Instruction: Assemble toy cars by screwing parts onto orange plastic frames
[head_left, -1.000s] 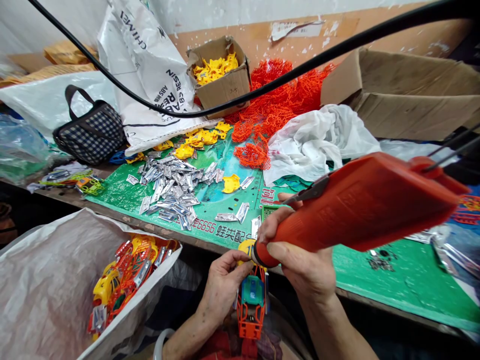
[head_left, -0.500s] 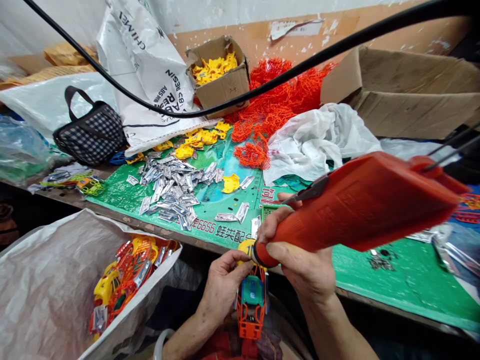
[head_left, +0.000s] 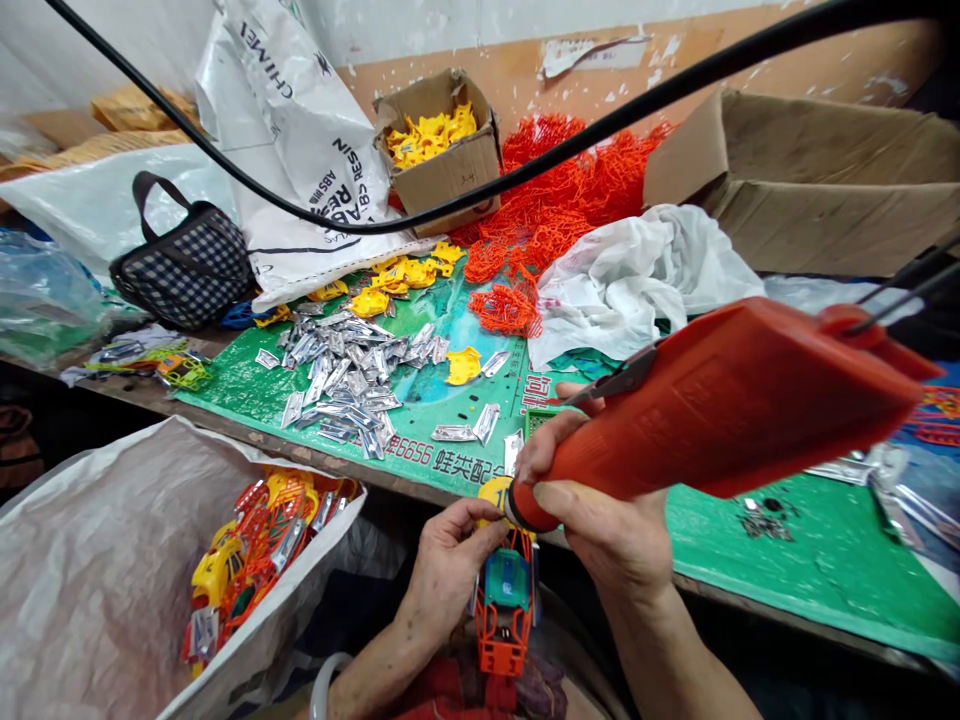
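Note:
My right hand is wrapped round a red electric screwdriver, with a dark metal lever along its upper side. The screwdriver slants down to the left, its nose against the yellow front of a toy car. That car has an orange frame and a blue-green middle, and it is above my lap. My left hand is closed at the car's front, thumb and forefinger pinched beside the screwdriver's nose. The bit and whatever lies under it are hidden.
Silver parts are heaped on the green bench top. Behind stand a carton of yellow parts, orange frames and a larger carton. A white sack with toy cars is at left. A black cable crosses above.
The whole view has shifted very slightly. Both hands, the screwdriver and the toy car keep the same positions relative to each other.

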